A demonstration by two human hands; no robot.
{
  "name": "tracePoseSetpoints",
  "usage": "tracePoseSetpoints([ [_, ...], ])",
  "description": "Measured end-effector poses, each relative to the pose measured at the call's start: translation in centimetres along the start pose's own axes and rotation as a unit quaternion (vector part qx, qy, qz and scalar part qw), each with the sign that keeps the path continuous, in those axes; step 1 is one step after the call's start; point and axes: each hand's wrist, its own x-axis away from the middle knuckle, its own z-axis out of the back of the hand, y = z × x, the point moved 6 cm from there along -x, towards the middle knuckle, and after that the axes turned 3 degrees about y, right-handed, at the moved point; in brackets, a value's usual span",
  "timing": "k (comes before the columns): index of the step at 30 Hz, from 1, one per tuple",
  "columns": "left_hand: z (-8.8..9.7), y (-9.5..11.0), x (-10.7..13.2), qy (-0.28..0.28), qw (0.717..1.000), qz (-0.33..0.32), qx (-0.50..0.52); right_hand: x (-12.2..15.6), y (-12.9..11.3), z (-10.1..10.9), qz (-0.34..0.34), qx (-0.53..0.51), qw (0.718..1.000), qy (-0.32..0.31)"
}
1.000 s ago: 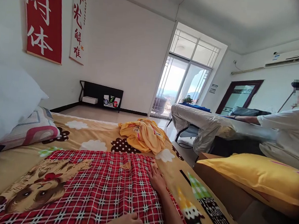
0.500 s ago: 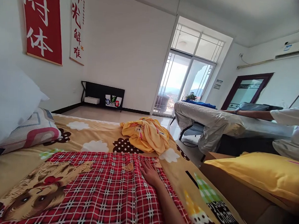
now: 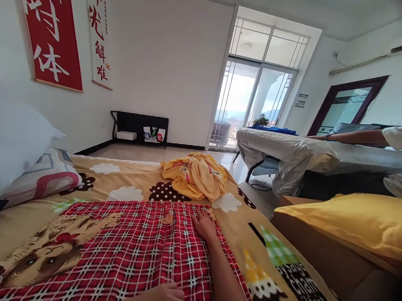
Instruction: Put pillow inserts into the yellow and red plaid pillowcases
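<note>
A red plaid cloth with a printed brown bear face lies spread on the bed, with slight creases running along it. My right hand rests flat on its far right corner, palm down, fingers spread. At the bottom edge of the view, my left hand is on the near part of the same cloth. Its fingers are curled against the fabric, and the fingertips are partly cut off by the frame. Beyond the cloth's far edge sits a crumpled yellow cloth.
A tan patterned sheet covers the bed. Pillows lie at the left. A yellow cushion rests on a cardboard box at the right. Behind it, another person's arm reaches over a plastic-covered table.
My left hand has come further into view from the bottom edge. My right hand has shifted slightly right and up, and the cloth's creases look flatter. The view has turned slightly.
</note>
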Motion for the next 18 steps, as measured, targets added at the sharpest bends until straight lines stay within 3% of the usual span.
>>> tracePoseSetpoints([
  [3, 4.3, -0.6, -0.3, 0.000, 0.992, 0.125, -0.002, 1.1, -1.2, 0.8, 0.071, -0.028, 0.997, -0.011],
  [5, 5.8, -0.5, -0.3, -0.038, 0.982, 0.184, -0.002, 2.1, -2.5, 0.9, 0.132, -0.049, 0.989, -0.035],
  [8, 6.5, 0.4, 0.9, -0.118, 0.971, 0.205, 0.036, 3.3, -4.2, 0.3, 0.190, -0.065, 0.976, -0.088],
  [11, 8.3, 0.5, 3.5, -0.122, 0.969, 0.199, 0.083, 3.8, -4.9, -0.5, 0.200, -0.055, 0.971, -0.118],
  [13, 10.4, -1.4, 6.5, -0.078, 0.965, 0.235, 0.081, 3.6, -4.9, -0.9, 0.198, -0.047, 0.971, -0.125],
  [15, 13.0, -4.9, 10.9, -0.010, 0.946, 0.323, 0.032, 3.3, -4.6, -1.2, 0.191, -0.040, 0.972, -0.128],
  [18, 18.4, -10.3, 19.5, 0.161, 0.868, 0.462, -0.091, 2.6, -4.1, -1.6, 0.177, -0.034, 0.976, -0.119],
])
